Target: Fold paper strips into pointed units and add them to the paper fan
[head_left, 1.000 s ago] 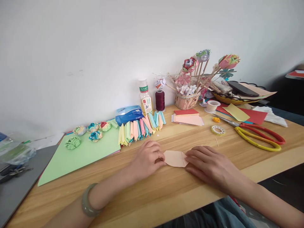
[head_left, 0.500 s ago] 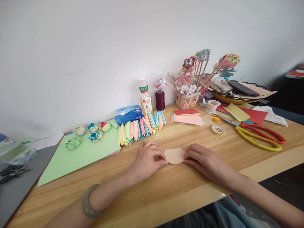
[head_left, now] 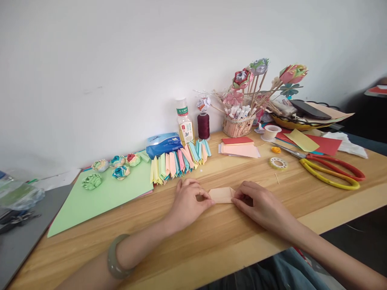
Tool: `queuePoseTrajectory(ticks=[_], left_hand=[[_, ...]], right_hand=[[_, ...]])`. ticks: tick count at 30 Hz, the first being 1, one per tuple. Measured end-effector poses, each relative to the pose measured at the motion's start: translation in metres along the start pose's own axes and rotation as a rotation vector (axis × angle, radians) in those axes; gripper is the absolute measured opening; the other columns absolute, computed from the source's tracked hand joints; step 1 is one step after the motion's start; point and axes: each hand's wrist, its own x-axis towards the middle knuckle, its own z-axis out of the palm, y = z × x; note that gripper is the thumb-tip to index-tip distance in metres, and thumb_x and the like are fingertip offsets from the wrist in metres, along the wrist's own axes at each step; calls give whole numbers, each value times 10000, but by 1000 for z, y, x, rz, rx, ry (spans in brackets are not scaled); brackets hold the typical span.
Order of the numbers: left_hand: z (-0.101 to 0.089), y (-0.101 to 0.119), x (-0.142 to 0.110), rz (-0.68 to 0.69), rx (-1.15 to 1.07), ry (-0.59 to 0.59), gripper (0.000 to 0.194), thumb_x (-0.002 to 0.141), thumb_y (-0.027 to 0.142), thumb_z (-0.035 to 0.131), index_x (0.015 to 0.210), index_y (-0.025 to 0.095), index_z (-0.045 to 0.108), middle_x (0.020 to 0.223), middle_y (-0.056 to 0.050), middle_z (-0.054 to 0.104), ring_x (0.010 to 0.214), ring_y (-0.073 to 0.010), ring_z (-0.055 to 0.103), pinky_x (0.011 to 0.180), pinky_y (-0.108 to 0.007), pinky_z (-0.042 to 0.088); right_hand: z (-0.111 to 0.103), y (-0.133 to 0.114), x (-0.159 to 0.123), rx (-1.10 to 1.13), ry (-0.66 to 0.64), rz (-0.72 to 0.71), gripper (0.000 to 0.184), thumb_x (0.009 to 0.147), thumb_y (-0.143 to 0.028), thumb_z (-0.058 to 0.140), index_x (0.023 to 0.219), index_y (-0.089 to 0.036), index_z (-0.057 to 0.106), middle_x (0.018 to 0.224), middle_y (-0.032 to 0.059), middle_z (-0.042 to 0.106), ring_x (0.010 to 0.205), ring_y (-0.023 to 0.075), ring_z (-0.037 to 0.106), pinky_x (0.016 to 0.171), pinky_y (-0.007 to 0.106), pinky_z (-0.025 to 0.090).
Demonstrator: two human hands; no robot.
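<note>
Peach folded paper point(head_left: 221, 195) lies flat on the wooden table point(head_left: 211, 241) between our hands, long axis left to right, our left hand point(head_left: 188, 203) pinching its left end and our right hand point(head_left: 256, 203) pinching its right end, equally near.

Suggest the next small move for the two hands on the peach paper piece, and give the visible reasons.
Probably press along the fold to crease it flat. The left hand and right hand each pinch an end of the peach paper piece, which lies folded narrow on the wooden table, its top flap seemingly not fully flattened.
</note>
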Motion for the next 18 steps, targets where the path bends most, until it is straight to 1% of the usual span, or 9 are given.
queuePoseTrajectory(ticks=[4,8,12,15,18], left_hand=[[1,3,1,-3,13,0,91,729,263,734,658,235,685,774,-20,661,948,-257,536,844,-472,428],[3,7,2,-16,24,-5,153,672,152,737,584,208,625,701,1,645,882,-245,517,817,-445,431],[4,10,1,-10,40,-6,193,684,77,675,563,197,584,669,5,622,849,-231,497,811,-424,422],[3,10,1,5,53,-13,197,701,75,657,570,196,573,691,-2,615,859,-231,489,848,-437,399],[1,11,0,20,49,-43,149,732,159,686,622,197,594,731,-4,623,879,-233,486,872,-449,381]], right_hand=[[1,-1,0,-12,-1,13,131,821,-184,499,718,-193,580,719,27,577,656,168,543,592,285,417],[2,-4,1,-40,8,47,112,796,-178,514,698,-197,567,704,20,572,649,170,540,577,278,404],[2,-8,3,-69,12,71,123,783,-161,512,675,-200,555,691,15,571,641,171,536,565,276,391],[1,-9,4,-83,10,69,135,788,-157,506,667,-200,547,683,14,568,640,171,533,568,276,391],[1,-9,4,-91,9,61,146,801,-158,499,669,-201,544,683,15,566,645,172,535,572,274,393]])
